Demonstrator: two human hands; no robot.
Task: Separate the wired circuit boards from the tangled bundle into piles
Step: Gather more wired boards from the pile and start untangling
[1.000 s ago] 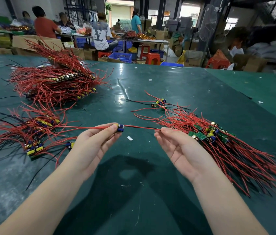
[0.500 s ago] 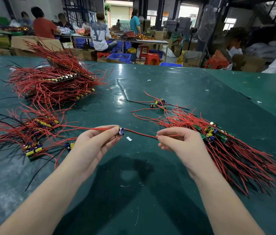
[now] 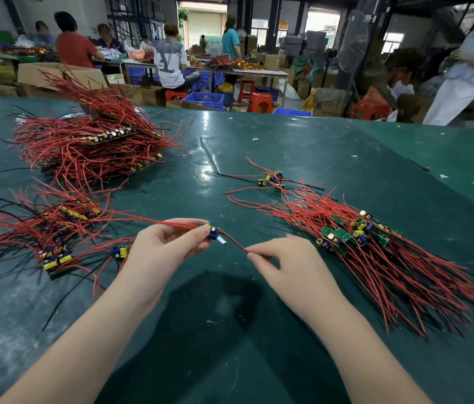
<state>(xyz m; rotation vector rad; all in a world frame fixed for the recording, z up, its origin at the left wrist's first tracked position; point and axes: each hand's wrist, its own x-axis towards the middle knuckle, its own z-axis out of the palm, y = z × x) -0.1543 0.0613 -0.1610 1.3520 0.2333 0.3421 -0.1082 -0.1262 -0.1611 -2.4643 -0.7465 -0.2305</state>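
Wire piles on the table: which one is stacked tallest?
The far-left pile, behind the left hand; its red wires heap high, while the others lie flat.

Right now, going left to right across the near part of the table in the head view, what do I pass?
Left pile of boards → left hand → held board → right hand → right pile of boards.
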